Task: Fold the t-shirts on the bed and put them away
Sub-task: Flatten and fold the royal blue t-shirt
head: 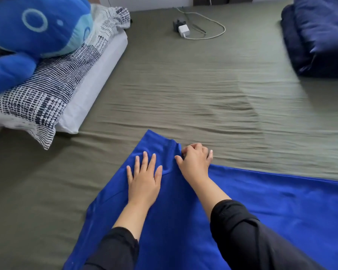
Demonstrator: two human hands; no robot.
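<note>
A: T-shirt [261,201] first: the blue one lies spread on the bed [183,84], at the near edge right under your arms. I'd judge you're early in the fold. It looks mostly flat, with only the far corner being worked.

B: What are my hands doing there?

A: Your left hand [143,184] rests flat on the cloth, fingers [144,160] spread and straight, pinning it down. Your right hand [195,162] sits just beside it at the shirt's far edge, fingers curled; it seems to pinch a bit of fabric at the hem, though the pinch itself is partly hidden.

B: So what's left?

A: Nearly everything, as far as this view shows: the folds proper, then putting it away. I can see no other t-shirts, and no drawer or shelf to take them.

B: Anything in my way?

A: Not close by. A charger [183,30] with its cable [215,37] lies far up the bed. A pillow [47,90] with a blue plush [33,30] on it sits to your left, and a dark blue duvet [320,36] is bundled at the far right. All are well apart from the shirt.
</note>
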